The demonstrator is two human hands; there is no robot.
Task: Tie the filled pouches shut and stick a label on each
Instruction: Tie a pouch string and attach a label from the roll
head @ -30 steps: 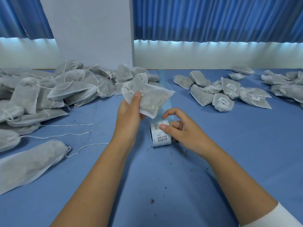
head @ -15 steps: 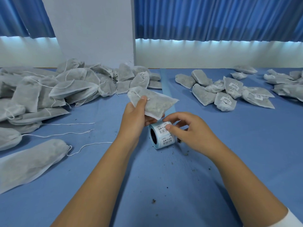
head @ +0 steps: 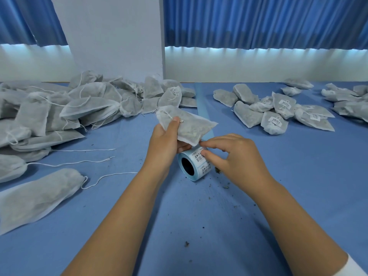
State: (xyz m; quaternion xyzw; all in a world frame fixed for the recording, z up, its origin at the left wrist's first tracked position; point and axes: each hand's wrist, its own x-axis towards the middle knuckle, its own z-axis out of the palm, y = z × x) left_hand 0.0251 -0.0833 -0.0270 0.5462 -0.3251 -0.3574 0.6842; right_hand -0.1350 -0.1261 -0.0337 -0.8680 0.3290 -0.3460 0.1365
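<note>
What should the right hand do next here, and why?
Probably peel the top label off the label roll: the right hand pinches its edge, while the left hand holds the tied pouch, with no label showing, just above.

1. The left grip (head: 167,144) holds a filled pouch (head: 189,124) off the blue counter (head: 298,186), with the thumb pressed beside its knotted string.
2. At the pouch's 6 o'clock the label roll (head: 194,168) lies on its side, its hollow core facing the camera.
3. The right grip (head: 233,158), at the roll's 3 o'clock, pinches a label (head: 199,154) on top of the roll between thumb and forefinger.
4. A pale backing strip (head: 201,100) runs from behind the pouch toward 12 o'clock.
5. At 10 o'clock a heap of pouches (head: 79,104) trails loose strings.
6. At 2 o'clock lie labelled pouches (head: 276,112).
7. Dark crumbs (head: 226,187) dot the counter at the roll's 5 o'clock.
</note>
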